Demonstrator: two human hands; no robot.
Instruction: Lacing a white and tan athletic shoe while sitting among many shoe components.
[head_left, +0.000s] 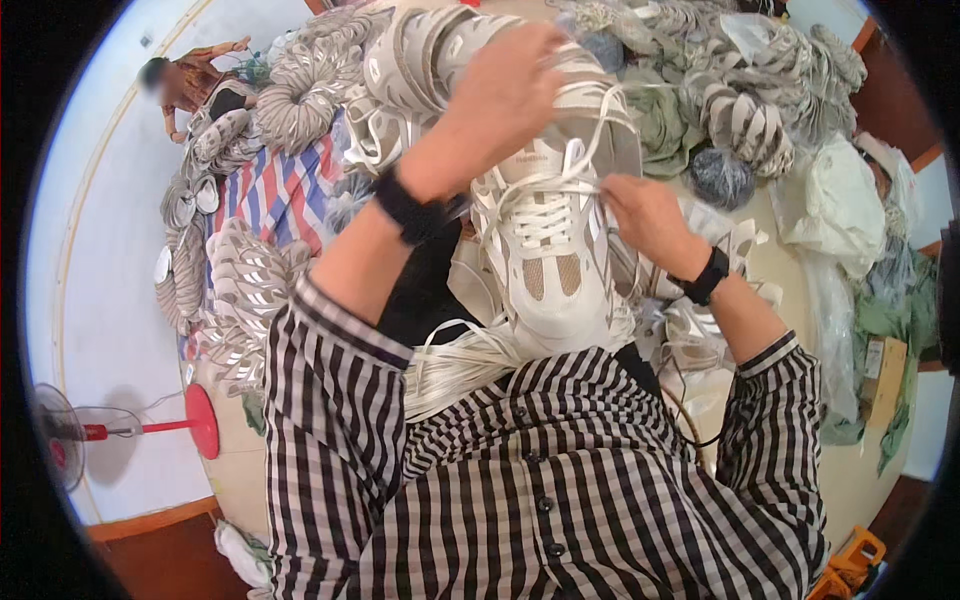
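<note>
Two hands work one white shoe (545, 250) at the middle: the left hand (505, 85) grips its top at 12 o'clock, the right hand (645, 215) seems to pinch a white lace (560, 185) at 3 o'clock, so pull it snug and flat.

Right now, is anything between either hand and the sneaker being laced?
Nothing visible. The left hand grips the top of the white and beige mesh sneaker directly, and the right hand pinches its flat white lace beside the eyelets. Loose white laces lie below on the lap, out of the way.
</note>
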